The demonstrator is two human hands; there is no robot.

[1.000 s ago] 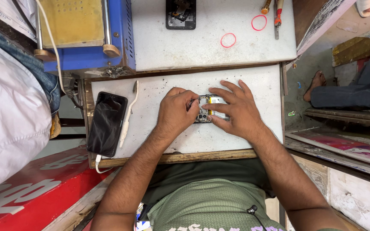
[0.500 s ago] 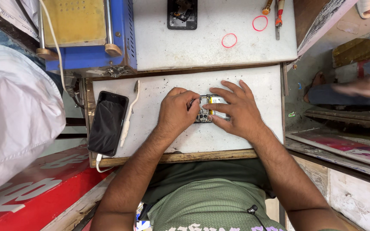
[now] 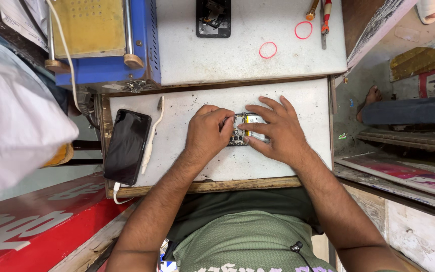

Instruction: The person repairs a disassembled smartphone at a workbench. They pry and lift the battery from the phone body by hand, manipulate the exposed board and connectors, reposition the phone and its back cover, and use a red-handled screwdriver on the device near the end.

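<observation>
An opened phone [image 3: 242, 132], its back cover off and its circuit parts showing, lies on the white work board [image 3: 187, 161]. My left hand [image 3: 206, 135] is curled, with its fingertips pinched against the phone's left end; anything small between them is hidden. Across the phone's right part, my right hand [image 3: 279, 132] lies with fingers spread and holds it down on the board.
A black phone [image 3: 127, 146] with a cable and a white brush-like tool [image 3: 152, 135] lie left of my hands. Behind are a blue and yellow machine [image 3: 101, 45], another dismantled phone [image 3: 213, 17], two pink rubber bands [image 3: 268, 50] and hand tools [image 3: 324, 20]. Another person's foot [image 3: 372, 95] is at the right.
My hands have stayed on the opened phone. The white cloth at the left has shifted, and the other person at the right has moved their limbs.
</observation>
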